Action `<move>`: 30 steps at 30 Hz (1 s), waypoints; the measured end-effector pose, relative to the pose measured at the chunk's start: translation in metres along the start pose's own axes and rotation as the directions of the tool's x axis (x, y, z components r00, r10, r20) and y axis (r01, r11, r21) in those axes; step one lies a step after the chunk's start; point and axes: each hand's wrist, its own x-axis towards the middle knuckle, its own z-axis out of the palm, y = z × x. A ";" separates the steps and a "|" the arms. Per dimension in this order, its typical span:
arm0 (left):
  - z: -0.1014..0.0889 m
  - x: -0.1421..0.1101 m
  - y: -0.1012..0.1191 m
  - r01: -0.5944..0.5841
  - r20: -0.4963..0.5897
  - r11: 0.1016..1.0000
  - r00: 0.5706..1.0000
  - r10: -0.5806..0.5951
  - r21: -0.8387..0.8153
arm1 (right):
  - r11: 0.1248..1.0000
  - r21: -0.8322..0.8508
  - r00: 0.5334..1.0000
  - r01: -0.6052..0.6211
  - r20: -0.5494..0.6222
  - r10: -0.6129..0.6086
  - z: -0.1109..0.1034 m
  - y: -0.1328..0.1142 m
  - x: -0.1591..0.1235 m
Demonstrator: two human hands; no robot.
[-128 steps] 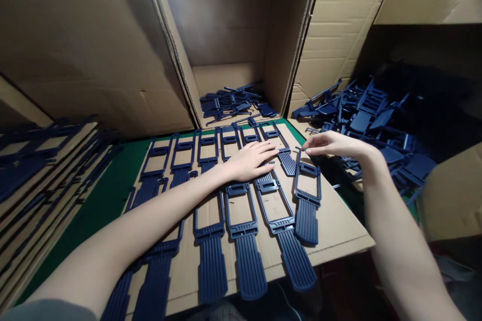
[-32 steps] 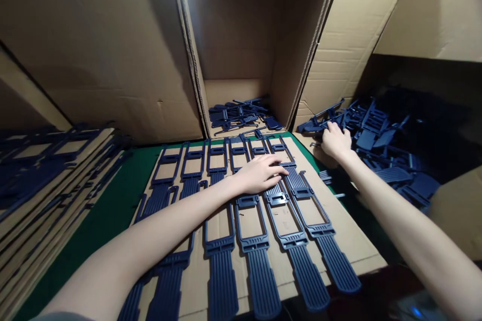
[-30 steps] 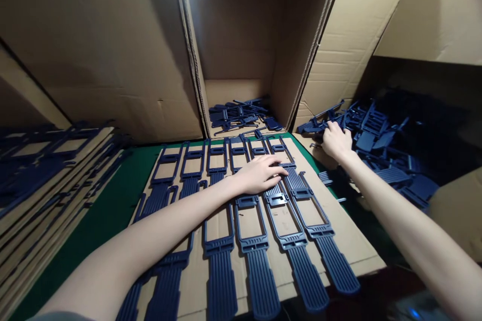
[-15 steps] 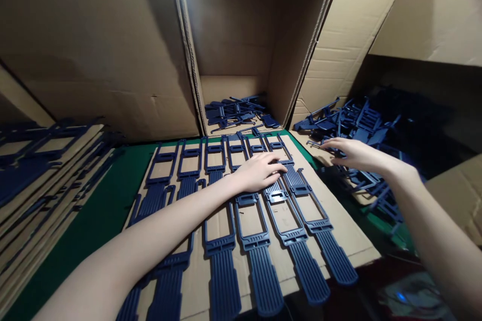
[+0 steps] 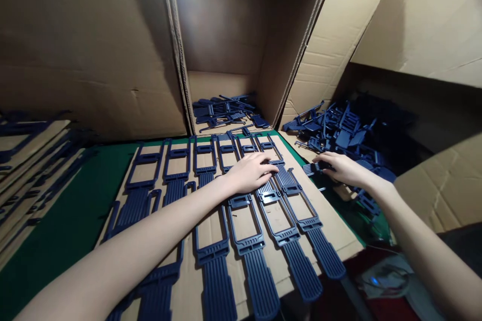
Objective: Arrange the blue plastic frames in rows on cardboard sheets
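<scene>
My left hand (image 5: 251, 173) lies palm down with fingers spread on the rows of dark blue plastic frames, which have ribbed paddle-shaped ends. One frame in the front row (image 5: 246, 220) lies below that hand. These frames rest on a cardboard sheet (image 5: 341, 233), and my left forearm covers part of them. Off the sheet's right edge, my right hand (image 5: 344, 168) has its fingers and thumb closed around a dark blue ribbed plastic piece (image 5: 312, 168). The rest of that piece is hidden by the fingers.
A heap of loose blue plastic parts (image 5: 346, 125) lies in the dark box behind my right hand. More parts (image 5: 226, 109) sit in the middle cardboard bay. Stacked cardboard sheets with frames (image 5: 41, 175) stand at left on the green surface (image 5: 81, 205).
A frame was set at the front row's right end after the first frame. My right hand reached into the heap, then drew back to the ribbed piece by the sheet. My left hand stays put.
</scene>
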 end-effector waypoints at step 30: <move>-0.004 -0.001 0.003 0.020 0.024 1.000 1.000 -0.020 0.009 | 0.981 -0.157 0.991 -0.111 0.056 0.121 -0.007 0.007 0.044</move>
